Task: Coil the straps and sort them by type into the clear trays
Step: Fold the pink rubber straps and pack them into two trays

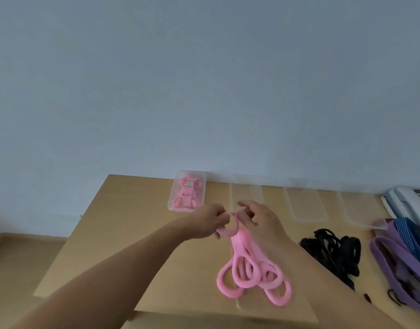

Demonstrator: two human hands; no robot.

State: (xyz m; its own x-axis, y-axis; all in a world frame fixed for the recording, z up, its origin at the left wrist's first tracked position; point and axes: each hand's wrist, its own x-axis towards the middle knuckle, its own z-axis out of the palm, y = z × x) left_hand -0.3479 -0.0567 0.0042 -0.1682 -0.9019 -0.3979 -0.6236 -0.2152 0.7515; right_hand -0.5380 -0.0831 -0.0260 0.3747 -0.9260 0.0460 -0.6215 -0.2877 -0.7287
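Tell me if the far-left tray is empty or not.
Not empty: pink straps lie inside the tray, filling most of it.

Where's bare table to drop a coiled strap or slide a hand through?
Most room: left side of the table, between its left edge, the pink-filled tray and the left hand holding the pink strap. A narrow strip lies between the empty clear trays and the black straps. Crowded on the right: black straps beside purple and blue straps.

On the table (104, 233), a tray (172, 203) holding coiled straps (186, 198) sits back left against the wall (204, 91), with a row of trays (308, 205) to its right. A looped strap (247, 271) lies mid-table, a strap heap (332, 255) right of it, and another heap (398, 257) farther right.
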